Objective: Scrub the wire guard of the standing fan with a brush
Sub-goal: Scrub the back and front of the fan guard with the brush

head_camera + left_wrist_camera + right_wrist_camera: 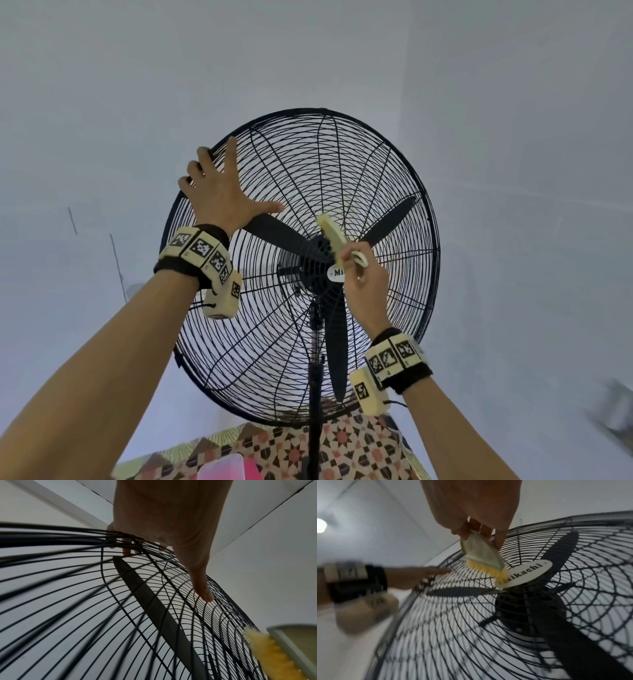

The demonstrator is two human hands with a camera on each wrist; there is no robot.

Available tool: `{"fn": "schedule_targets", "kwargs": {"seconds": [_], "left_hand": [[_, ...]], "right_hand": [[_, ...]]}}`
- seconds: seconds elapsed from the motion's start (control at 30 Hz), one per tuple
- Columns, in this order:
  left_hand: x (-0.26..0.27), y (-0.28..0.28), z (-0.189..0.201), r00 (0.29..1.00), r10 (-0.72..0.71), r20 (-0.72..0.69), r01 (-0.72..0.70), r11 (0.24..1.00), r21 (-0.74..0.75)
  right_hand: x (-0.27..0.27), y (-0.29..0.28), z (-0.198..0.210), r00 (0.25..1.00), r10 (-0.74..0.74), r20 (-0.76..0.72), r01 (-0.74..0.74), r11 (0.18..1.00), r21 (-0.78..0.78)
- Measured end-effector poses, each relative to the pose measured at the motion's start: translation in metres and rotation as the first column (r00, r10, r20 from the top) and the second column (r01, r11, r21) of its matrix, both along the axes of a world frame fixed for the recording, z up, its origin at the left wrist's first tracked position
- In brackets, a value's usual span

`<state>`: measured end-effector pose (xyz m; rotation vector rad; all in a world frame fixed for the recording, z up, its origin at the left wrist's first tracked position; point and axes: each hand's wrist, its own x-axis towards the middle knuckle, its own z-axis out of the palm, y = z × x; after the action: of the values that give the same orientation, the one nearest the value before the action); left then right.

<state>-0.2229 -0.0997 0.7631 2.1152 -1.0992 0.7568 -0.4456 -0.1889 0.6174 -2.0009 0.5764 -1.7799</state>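
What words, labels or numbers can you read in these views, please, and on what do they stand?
"...ikachi": white oval badge at the guard's centre; the brush hides its first letters.
"Mi...": the same badge in the head view, cut off by the right hand.
Wristband markers: patterns, with small characters too small to read.

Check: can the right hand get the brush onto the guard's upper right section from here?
Probably yes: right hand holds the brush near the hub, nothing blocks that part of the wire guard, and left hand braces the opposite rim.

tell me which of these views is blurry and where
Right wrist view: left wrist band and the near wire guard smear with motion, brush fairly sharp. Left wrist view: nearest wires soft, dim. Head view: mostly crisp, lower right corner blurred.
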Motion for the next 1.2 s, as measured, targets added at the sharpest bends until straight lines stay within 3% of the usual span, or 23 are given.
{"fn": "schedule_targets", "kwargs": {"seconds": [0.07, 0.17, 0.37, 0.63, 0.73, 0.9, 0.97, 1.1, 1.2], "left_hand": [[0.001, 0.0, 0.0, 1.0, 0.007, -0.003, -0.007, 1.0, -0.003], [-0.002, -0.002, -0.001, 1.0, -0.006, 0.012, 0.006, 1.0, -0.017], [-0.001, -0.002, -0.003, 1.0, 0.002, 0.018, -0.002, 1.0, -0.011], [-0.004, -0.005, -0.004, 0.998, 0.038, 0.05, -0.038, 0.999, -0.001], [0.0, -0.004, -0.005, 0.998, 0.049, 0.049, -0.049, 0.999, 0.005], [-0.002, -0.004, -0.004, 0.997, 0.055, 0.054, -0.055, 0.998, 0.009], [-0.004, -0.005, -0.003, 0.998, 0.05, 0.049, -0.05, 0.999, 0.005], [-0.004, -0.007, -0.002, 0.997, 0.058, 0.046, -0.059, 0.998, 0.018], [-0.004, -0.007, -0.003, 0.997, 0.057, 0.049, -0.057, 0.998, 0.006]], "right_hand": [[-0.004, 0.0, 0.009, 0.996, 0.087, -0.017, -0.086, 0.996, 0.033], [-0.009, 0.0, 0.04, 0.991, 0.103, 0.089, -0.108, 0.993, 0.056], [0.027, 0.012, 0.145, 0.984, 0.108, 0.143, -0.088, 0.986, -0.143], [0.116, 0.015, 0.275, 0.984, 0.148, -0.103, -0.176, 0.919, -0.354], [0.137, 0.013, 0.295, 0.943, 0.096, -0.32, -0.21, 0.914, -0.346], [0.132, 0.018, 0.326, 0.817, -0.126, -0.563, -0.101, 0.93, -0.354], [0.126, 0.025, 0.335, 0.801, -0.14, -0.582, -0.09, 0.933, -0.348], [0.13, 0.02, 0.326, 0.866, -0.039, -0.499, -0.155, 0.927, -0.342], [0.136, 0.018, 0.312, 0.835, -0.067, -0.546, -0.152, 0.926, -0.346]]}}
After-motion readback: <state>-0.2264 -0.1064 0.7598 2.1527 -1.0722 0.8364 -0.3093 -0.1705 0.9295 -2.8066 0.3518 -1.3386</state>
